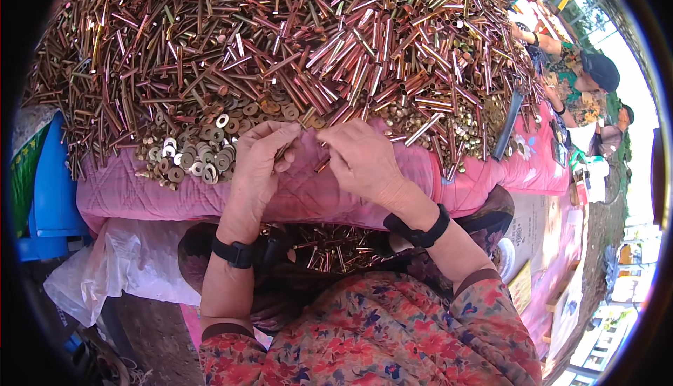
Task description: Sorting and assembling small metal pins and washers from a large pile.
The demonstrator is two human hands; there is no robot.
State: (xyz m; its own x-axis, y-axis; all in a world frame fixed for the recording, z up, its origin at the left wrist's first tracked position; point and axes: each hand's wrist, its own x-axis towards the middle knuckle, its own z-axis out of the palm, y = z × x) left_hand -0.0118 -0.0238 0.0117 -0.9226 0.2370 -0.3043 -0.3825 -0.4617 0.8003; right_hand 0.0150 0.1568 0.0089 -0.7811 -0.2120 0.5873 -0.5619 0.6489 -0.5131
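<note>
A flat brown cardboard box (527, 226) is lying at my right, just past my right elbow below the edge of the pink cloth, its upper face carrying dark print. Just below it, a small yellowish printed card or label (520, 286) is leaning at a tilt. At my left, a crumpled white plastic bag (130, 263) is slumping under the pink edge. I am seeing no screens or signs

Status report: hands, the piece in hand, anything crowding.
Left hand pinching a small metal tube. Right hand meets it, grip unclear. Washers and tube heap crowd the pink cloth.
</note>
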